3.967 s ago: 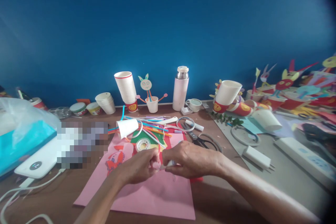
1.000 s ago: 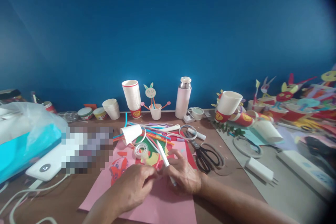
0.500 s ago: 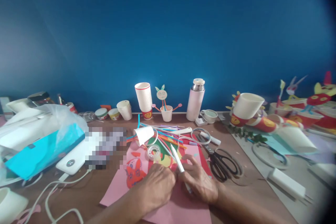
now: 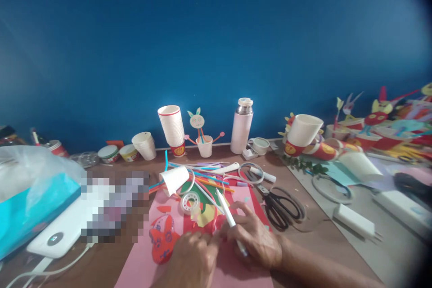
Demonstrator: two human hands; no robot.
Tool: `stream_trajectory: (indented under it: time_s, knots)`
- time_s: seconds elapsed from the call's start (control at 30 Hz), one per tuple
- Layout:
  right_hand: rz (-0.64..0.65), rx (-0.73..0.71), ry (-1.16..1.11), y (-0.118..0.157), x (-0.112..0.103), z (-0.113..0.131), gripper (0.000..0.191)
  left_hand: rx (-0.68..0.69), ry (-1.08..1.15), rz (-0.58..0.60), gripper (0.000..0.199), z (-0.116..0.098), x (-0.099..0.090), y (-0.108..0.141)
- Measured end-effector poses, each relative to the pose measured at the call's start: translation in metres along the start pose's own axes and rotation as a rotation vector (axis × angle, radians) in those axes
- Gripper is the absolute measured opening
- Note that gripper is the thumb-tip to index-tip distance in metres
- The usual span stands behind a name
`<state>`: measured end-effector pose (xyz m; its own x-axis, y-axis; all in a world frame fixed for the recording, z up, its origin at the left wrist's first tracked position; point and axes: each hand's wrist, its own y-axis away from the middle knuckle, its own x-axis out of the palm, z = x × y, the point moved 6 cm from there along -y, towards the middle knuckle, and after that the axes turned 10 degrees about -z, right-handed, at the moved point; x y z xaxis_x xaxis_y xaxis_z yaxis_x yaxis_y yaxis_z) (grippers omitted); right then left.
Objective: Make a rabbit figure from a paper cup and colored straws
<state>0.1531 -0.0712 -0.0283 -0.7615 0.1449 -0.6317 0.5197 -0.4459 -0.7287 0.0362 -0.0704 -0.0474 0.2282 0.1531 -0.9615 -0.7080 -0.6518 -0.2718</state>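
My right hand (image 4: 258, 240) is closed round a white pen (image 4: 225, 209), which slants up and to the left with its tapered end pointing away from me. My left hand (image 4: 194, 256) is closed with knuckles up, low over the pink paper (image 4: 135, 252). Whatever its fingers hold is hidden beneath it. The two hands nearly meet at the fingertips. Left of my left hand lies an orange paper cutout (image 4: 164, 240) with a drawn face. A roll of clear tape (image 4: 190, 202) and a tipped white paper cup (image 4: 173, 180) sit just beyond the hands.
Black-handled scissors (image 4: 281, 209) lie to the right. Drinking straws (image 4: 216, 171) are heaped behind the paper. Along the blue wall stand stacked cups (image 4: 171, 126), a paper-cup figure (image 4: 204, 146) and a pink flask (image 4: 241, 130). A power bank (image 4: 64, 225) with cables lies left.
The view has turned a little to the right, so objects appear further left. My left hand has shifted slightly closer to me. The pen stays in my right hand.
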Motion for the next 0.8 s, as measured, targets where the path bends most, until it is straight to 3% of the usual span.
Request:
stream_trajectory:
  time_s: [0.13,0.33,0.53,0.8]
  knots:
    - [0.024,0.025,-0.011,0.001,0.001,-0.002,0.024,-0.019,-0.045,0.108,0.034,0.002,0.015,0.015]
    - [0.057,0.073,-0.061,0.003,0.004,-0.007,0.026,-0.029,-0.024,0.127,0.034,0.003,0.036,0.031]
    - [0.065,0.089,-0.071,0.002,0.004,-0.009,0.031,-0.037,-0.016,0.117,0.026,0.004,0.039,0.03]
    - [0.083,0.015,0.035,-0.006,-0.001,-0.002,0.026,-0.046,0.009,0.074,0.034,0.003,0.038,0.032]
